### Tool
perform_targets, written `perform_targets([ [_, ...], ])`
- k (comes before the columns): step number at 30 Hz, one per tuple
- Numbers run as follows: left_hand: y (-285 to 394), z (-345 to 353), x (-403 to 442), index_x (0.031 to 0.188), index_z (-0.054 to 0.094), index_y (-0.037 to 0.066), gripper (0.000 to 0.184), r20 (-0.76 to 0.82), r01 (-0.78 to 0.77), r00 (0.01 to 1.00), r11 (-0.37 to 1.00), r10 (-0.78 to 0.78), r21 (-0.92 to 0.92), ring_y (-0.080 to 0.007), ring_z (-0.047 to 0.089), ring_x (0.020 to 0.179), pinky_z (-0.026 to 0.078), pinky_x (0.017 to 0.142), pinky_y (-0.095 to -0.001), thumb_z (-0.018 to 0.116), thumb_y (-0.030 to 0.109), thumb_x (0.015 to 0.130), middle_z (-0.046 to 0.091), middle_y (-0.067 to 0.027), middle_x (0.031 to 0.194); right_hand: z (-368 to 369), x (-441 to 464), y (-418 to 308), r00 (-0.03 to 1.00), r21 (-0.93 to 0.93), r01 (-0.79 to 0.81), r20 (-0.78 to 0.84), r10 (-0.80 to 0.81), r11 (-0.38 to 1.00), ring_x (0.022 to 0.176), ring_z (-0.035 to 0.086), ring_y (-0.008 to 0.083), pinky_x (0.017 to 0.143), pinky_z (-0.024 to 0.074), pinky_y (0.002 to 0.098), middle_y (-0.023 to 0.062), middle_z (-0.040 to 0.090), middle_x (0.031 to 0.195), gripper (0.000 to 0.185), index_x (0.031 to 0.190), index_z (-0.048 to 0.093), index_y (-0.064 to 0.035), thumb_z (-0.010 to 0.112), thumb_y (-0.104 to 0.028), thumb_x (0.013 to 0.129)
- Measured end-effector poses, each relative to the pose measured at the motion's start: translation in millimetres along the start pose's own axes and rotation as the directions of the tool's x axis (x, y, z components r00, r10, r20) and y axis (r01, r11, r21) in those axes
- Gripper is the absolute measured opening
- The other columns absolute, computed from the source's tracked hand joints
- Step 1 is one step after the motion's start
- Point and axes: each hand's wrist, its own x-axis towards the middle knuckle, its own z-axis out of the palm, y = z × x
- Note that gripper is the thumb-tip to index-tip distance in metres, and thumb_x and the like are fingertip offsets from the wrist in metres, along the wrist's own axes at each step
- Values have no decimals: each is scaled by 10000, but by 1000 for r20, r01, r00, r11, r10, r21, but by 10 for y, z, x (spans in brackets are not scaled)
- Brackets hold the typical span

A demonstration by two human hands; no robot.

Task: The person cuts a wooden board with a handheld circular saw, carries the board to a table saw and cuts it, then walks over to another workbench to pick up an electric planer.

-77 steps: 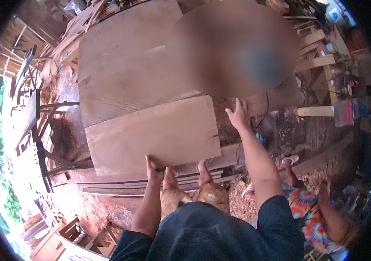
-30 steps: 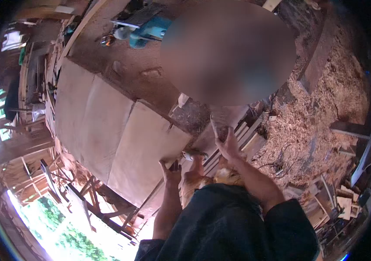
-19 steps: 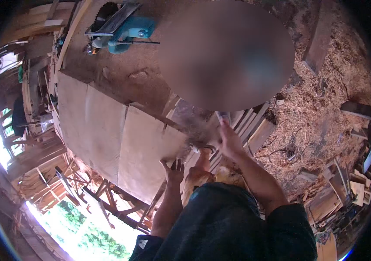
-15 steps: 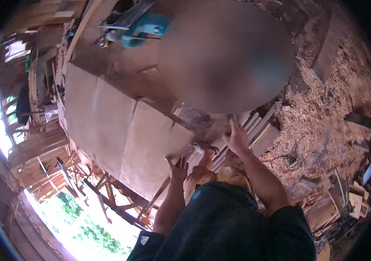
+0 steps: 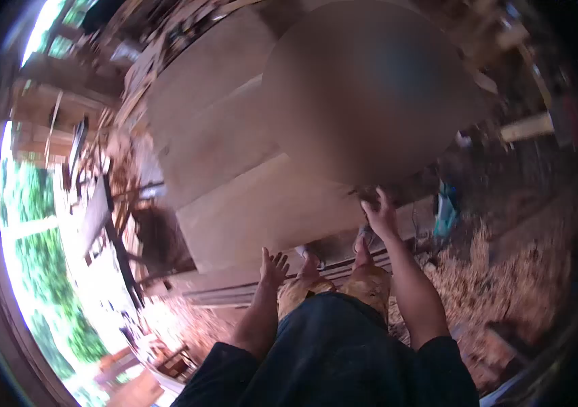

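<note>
Wide, flat wooden panels lie in front of me, and the nearest panel (image 5: 262, 210) has its edge close to my feet. My left hand (image 5: 274, 266) is over that panel's near edge, fingers spread and holding nothing. To the right, my right hand (image 5: 382, 218) is raised near the panel's right end with its fingers bent. A small dark thing shows at its fingertips, too blurred to name. A second panel (image 5: 224, 146) lies beyond the nearest one, with a seam between them.
Long thin planks (image 5: 224, 296) run along the panel's near side. A teal tool (image 5: 446, 211) stands to the right, beside wood shavings (image 5: 506, 288) on the ground. Scrap wood (image 5: 126, 224) is piled at left, near a bright opening. A round blur hides the upper middle.
My view has turned, so the panels now lie more across in front of me and the teal tool shows at right. My left hand has come away from the panel edge.
</note>
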Motion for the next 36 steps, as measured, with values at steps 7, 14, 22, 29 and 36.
perform_targets([
  [7,442,-1068,227,1528,17,103,1113,-68,-75,996,976,62,-202,-306,325,1390,233,1125,-489,585,714,792,269,-115,1541,421,-245,-192,826,102,-526,296,479,844,1233,482,269,1022,384,368,103,495,1377,675,1368,449,-49,644,-449,861],
  [14,648,-1224,618,1355,378,70,761,48,-122,985,873,164,-472,-262,586,981,472,918,-420,724,468,806,536,-102,1189,437,-529,-262,814,188,-578,207,543,794,1005,511,194,785,446,383,12,522,1239,634,1343,468,-195,662,-520,834],
  [22,1951,-815,-1096,1154,509,6,489,127,-707,667,677,735,-206,-156,604,898,523,748,-311,767,261,826,615,-98,1042,51,-59,-2291,883,37,-469,52,467,883,816,517,169,621,434,293,50,538,983,707,1181,562,-108,603,-700,795],
  [29,2784,-106,-1024,1007,547,-43,473,-54,-895,421,405,906,-186,-173,609,811,503,719,-323,785,314,806,650,-121,892,376,750,-2855,907,31,-418,-37,419,908,718,507,170,596,436,298,43,539,918,721,1109,577,-90,569,-739,794],
  [36,2827,-42,-456,989,581,-21,379,110,-956,272,281,956,-81,-224,643,805,512,719,-356,748,264,804,665,-145,874,457,1179,-2943,925,3,-381,-5,381,925,776,523,196,633,444,348,55,574,958,751,1132,575,-122,600,-765,745],
])
